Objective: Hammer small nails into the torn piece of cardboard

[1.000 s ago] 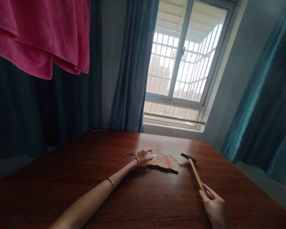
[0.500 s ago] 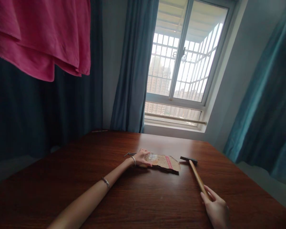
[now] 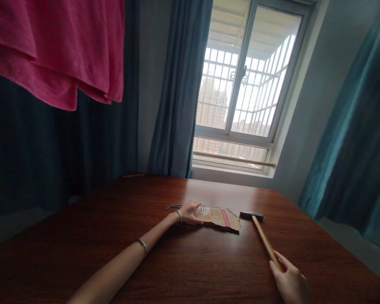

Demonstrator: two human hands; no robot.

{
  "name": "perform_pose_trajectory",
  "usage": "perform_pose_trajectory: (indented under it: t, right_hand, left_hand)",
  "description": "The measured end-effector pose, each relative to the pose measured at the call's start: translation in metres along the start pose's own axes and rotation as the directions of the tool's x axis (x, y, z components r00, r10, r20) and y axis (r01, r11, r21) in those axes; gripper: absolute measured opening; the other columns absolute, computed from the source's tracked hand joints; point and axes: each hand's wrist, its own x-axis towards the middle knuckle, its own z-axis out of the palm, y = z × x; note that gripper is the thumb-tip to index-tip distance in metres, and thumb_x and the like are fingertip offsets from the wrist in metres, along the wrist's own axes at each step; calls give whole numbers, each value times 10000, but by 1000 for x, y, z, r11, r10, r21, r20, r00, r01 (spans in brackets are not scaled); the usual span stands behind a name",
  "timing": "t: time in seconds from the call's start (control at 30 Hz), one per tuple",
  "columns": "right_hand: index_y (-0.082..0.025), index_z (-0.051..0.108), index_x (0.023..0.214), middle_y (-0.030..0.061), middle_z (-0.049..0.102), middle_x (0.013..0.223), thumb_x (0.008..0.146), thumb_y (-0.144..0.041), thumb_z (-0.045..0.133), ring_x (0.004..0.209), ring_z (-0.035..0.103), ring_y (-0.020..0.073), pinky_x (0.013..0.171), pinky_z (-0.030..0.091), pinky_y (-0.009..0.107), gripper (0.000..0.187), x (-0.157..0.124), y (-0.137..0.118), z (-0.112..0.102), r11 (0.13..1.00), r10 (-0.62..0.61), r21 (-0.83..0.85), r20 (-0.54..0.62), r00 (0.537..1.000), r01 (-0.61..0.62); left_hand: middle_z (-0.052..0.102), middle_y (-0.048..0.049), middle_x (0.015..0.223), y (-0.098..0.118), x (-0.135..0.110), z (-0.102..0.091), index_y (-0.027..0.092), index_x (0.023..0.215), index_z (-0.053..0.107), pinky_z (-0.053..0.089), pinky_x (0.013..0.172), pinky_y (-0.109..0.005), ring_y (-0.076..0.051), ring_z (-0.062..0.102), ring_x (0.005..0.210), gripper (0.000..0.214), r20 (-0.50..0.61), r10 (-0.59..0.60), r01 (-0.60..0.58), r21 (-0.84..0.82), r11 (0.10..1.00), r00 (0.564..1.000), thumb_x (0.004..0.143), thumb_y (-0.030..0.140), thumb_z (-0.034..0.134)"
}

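Note:
My left hand [image 3: 189,212] reaches far across the dark wooden table [image 3: 164,261] and rests on the left end of a torn piece of cardboard [image 3: 220,216], fingers curled around a thin nail [image 3: 202,208] standing upright in it. My right hand [image 3: 289,283], near the bottom edge, is wrapped around the wooden handle of a hammer [image 3: 262,236]. The hammer's dark head lies on the table just right of the cardboard.
A few loose nails [image 3: 173,206] lie on the table behind my left hand. A pink cloth [image 3: 57,46] hangs at the top left. Blue curtains [image 3: 177,88] flank a barred window [image 3: 243,84] beyond the table's far edge.
The hammer head has come down from slightly above the table to lie on it beside the cardboard. My left hand has shifted from open on the cardboard edge to curled at the nail.

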Motion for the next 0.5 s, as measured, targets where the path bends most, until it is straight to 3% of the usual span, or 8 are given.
perform_pose_trajectory:
  t: [0.27, 0.5]
  right_hand:
    - [-181, 585, 1118, 140, 647, 890, 755, -426, 398, 837, 603, 278, 730, 462, 366, 477, -6, 4, 3, 981, -161, -129, -99, 982, 148]
    - [-157, 600, 1108, 130, 665, 799, 754, -381, 430, 831, 590, 285, 736, 466, 366, 452, -10, 6, 12, 976, -195, -135, -175, 965, 173]
  left_hand:
    - [540, -117, 1127, 1, 0, 3, 156, 1229, 452, 368, 907, -351, -280, 465, 1057, 920, -16, -2, 2, -30, 1000, 1000, 457, 595, 695]
    - [544, -121, 1116, 0, 0, 7, 162, 1249, 430, 368, 909, -366, -287, 470, 1055, 944, -16, -16, 15, -17, 1000, 1000, 453, 593, 700]
